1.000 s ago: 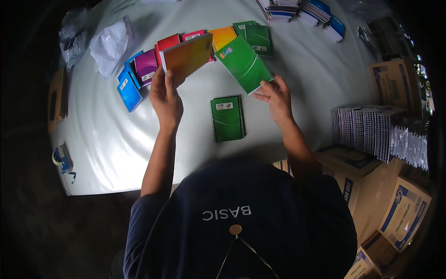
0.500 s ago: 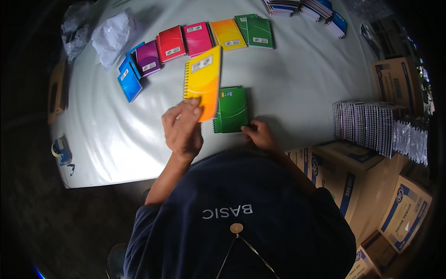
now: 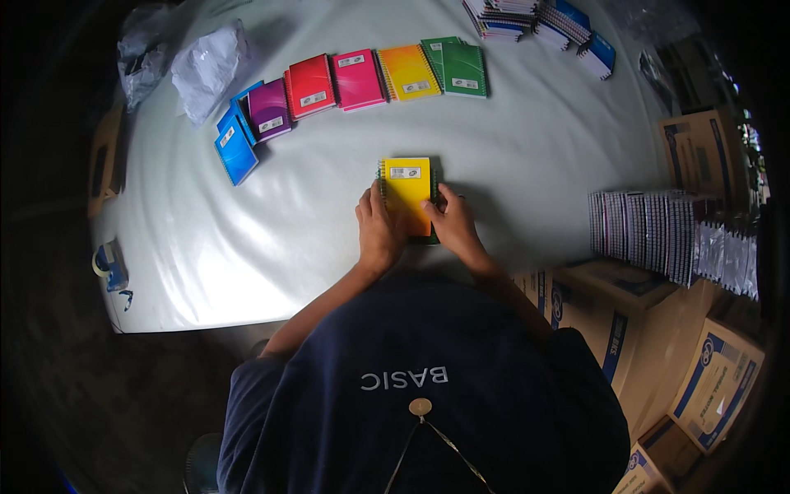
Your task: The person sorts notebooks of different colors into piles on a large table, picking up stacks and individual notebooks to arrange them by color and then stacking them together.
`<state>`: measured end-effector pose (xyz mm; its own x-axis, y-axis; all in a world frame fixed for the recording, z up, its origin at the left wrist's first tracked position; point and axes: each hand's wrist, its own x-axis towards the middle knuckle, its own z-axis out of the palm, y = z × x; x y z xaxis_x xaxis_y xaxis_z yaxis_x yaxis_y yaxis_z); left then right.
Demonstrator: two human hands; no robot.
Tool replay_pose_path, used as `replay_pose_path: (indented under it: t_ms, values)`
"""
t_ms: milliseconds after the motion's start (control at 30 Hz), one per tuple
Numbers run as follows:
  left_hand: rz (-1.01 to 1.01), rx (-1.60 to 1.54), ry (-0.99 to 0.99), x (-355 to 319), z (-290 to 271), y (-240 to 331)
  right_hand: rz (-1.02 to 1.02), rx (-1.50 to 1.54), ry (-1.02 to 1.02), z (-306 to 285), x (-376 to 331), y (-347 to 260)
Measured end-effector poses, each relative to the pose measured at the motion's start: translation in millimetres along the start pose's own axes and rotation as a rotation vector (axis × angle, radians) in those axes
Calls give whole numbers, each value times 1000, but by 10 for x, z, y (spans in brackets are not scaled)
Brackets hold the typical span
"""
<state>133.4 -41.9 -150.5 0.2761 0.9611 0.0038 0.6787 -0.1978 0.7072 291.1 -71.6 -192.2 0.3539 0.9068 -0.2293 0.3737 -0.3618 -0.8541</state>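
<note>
A yellow spiral notebook [image 3: 406,187] lies flat on top of a green notebook [image 3: 434,237] in the middle of the white table [image 3: 271,239]. My left hand [image 3: 379,232] rests on the yellow cover's left side. My right hand [image 3: 451,225] presses on its right edge and lower corner. Only a thin green rim shows under the yellow one. Farther back runs an arc of notebooks: blue [image 3: 235,151], purple [image 3: 270,109], red [image 3: 312,86], pink [image 3: 358,79], orange-yellow [image 3: 409,72] and green [image 3: 457,68].
Crumpled plastic bags [image 3: 206,66] lie at the back left. A heap of spiral notebooks [image 3: 535,20] sits at the back right. A row of upright spiral notebooks [image 3: 658,239] stands on cardboard boxes [image 3: 658,346] to my right. A tape dispenser [image 3: 111,263] lies at the table's left edge.
My left hand has brought the yellow notebook down from a tilted hold and laid it flat on the green one. My right hand moved up onto its right edge.
</note>
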Motion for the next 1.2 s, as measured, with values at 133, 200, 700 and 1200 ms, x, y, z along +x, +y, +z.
replay_pose_path:
  t_ms: [133,200,700,1200]
  values:
    - [-236,-603,-141,25,-140,-2,262,432,-299,-123,27,-326]
    - [-215,-618,-135,37,-255,74,-50,677,-148,-102,-52,-484]
    - [50,-987,-136,325,-84,-143,-473,529,-90,202,219,-370]
    - [-214,-800,-661,661,-748,31,-221,747,-380,-169,246,-568]
